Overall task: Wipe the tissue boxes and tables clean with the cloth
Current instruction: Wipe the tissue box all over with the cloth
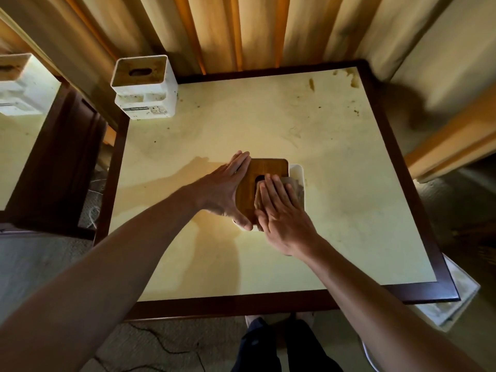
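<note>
A white tissue box with a brown wooden lid (pixel 265 173) stands in the middle of the cream table top (pixel 335 183). My left hand (pixel 228 191) grips the box's left side, fingers flat along the lid edge and thumb at its near corner. My right hand (pixel 281 210) lies flat on the lid and presses a greyish cloth (pixel 294 183) onto it; most of the cloth is hidden under the palm. A second white tissue box (pixel 145 89) with a recessed brown top stands at the table's far left corner.
The table has a dark wooden rim (pixel 241 304) and brown stains near its far right corner (pixel 354 80). Curtains hang behind it. To the left stands another table (pixel 16 146) with a third tissue box (pixel 18 84). My legs show below the near edge.
</note>
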`<state>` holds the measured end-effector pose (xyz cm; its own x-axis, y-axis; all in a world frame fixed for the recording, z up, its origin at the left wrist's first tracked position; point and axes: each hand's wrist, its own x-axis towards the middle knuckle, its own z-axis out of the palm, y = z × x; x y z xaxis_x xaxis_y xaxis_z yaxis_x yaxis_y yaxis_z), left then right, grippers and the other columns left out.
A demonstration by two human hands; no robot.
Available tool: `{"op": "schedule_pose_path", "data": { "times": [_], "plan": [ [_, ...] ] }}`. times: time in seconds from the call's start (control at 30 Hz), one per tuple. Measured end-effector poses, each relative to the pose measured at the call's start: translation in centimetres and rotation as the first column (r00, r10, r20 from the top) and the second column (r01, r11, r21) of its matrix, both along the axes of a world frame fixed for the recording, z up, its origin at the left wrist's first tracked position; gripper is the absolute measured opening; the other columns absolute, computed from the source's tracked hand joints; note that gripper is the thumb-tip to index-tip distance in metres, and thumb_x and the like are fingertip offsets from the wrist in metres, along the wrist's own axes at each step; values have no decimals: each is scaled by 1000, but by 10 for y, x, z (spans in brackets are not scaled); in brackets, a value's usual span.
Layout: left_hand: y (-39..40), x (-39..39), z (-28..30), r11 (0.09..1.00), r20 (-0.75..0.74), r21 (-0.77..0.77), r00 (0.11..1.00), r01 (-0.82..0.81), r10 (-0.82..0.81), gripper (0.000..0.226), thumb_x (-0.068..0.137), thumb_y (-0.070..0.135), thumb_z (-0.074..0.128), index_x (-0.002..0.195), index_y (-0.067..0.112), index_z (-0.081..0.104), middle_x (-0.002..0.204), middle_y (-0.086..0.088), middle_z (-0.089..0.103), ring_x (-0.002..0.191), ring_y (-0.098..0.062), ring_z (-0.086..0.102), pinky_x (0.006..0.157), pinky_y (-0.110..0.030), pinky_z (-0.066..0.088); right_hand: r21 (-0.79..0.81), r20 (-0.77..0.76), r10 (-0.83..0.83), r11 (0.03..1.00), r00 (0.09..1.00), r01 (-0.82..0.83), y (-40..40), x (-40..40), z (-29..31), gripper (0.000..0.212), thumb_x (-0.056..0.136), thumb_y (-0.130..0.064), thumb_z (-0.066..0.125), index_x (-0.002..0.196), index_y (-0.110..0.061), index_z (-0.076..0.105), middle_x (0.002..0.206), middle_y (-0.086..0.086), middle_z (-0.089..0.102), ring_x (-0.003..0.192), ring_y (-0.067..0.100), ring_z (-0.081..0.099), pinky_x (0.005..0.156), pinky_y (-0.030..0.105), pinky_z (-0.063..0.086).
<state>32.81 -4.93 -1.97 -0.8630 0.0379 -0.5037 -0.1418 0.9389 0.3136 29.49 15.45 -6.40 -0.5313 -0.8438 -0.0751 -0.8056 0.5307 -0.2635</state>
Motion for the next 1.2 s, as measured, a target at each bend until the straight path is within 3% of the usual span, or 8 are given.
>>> {"op": "schedule_pose_path", "data": {
  "times": [0.2,0.33,0.53,0.7,0.8,0.87,1.0,1.2],
  "plan": [
    [0,0,0,1000,4,-11,1000,13,-13,163,47,86,76,151,21,-32,155,17,-39,137,1,-38,117,-29,-7,41,-32,5,999,999,-4,17,-8,1,67,102,-45,3,154,-4,14,162,17,11,150,29,0,122,50,11],
    [-1,-2,-1,999,30,-18,999,30,-30,164,47,87,75,150,20,-33,153,16,-43,140,-4,-38,119,-33,-6,-14,60,39,999,997,-38,24,-15,3,74,98,-58,3,155,-10,5,163,8,-3,150,20,-13,123,44,-1],
    [-11,-5,4,996,75,-15,994,85,-84,164,47,85,76,150,21,-34,152,16,-45,140,-5,-40,121,-36,-6,-74,139,233,972,963,-224,38,-34,8,72,99,-54,28,155,-14,9,163,0,-6,149,11,-15,122,36,-7],
    [-8,-2,-1,999,34,20,998,43,-43,164,45,85,77,151,22,-31,155,17,-41,142,-3,-37,122,-35,-2,29,113,244,968,963,-249,26,-36,2,82,92,-65,3,155,-12,7,159,1,-20,144,14,-30,117,36,-21],
    [-6,-3,0,999,32,23,999,30,-30,165,45,82,79,151,22,-31,156,16,-39,141,-2,-35,118,-31,-3,57,75,127,990,989,-132,15,-21,3,91,88,-66,-14,155,-8,6,161,10,-16,145,25,-27,120,48,-12],
    [-5,-3,1,999,28,18,999,31,-31,165,45,82,80,151,21,-31,156,16,-38,141,-2,-35,118,-31,-4,98,74,-4,995,997,-3,3,-4,5,90,87,-64,-11,154,-5,2,161,15,-15,144,28,-26,119,51,-12],
    [-4,-3,3,999,30,-3,999,35,-35,165,46,82,79,151,19,-31,157,15,-37,139,-1,-35,120,-31,-2,60,32,-176,983,984,173,-12,16,3,81,91,-55,3,153,-2,7,161,17,-6,144,26,-21,114,41,-24],
    [-6,-2,1,1000,49,-1,998,29,-29,166,43,87,76,151,23,-33,154,18,-40,144,-4,-32,123,-37,3,104,77,142,983,987,-150,14,-17,9,92,83,-61,-25,152,-4,-8,158,12,-25,139,22,-36,116,43,-21]
  ]
}}
